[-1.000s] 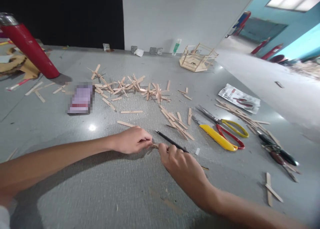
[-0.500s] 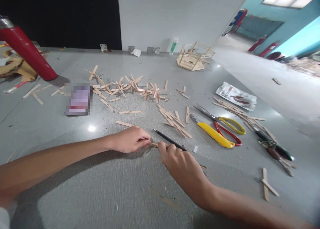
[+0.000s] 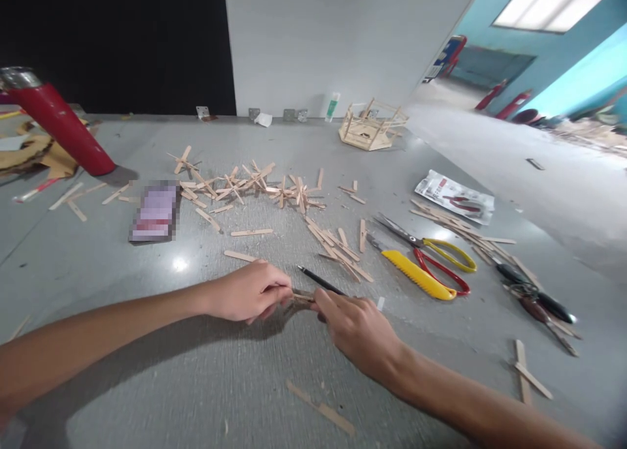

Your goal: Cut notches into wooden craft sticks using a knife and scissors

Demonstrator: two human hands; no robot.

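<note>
Together, L hand point(image 3: 251, 292), R hand point(image 3: 358, 325) pinching wood stick point(image 3: 302, 297), blk pen point(image 3: 318, 279) nearby

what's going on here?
A person's left hand and right hand hold a thin wooden stick between them, over the gray table. A black pen lies just beyond the right hand. Scissors and a yellow-handled tool lie farther right; a small wooden frame stands at the back.

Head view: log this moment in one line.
left hand: pinches wooden stick | right hand: holds same stick | beyond right hand: black pen | farther right: scissors
</note>
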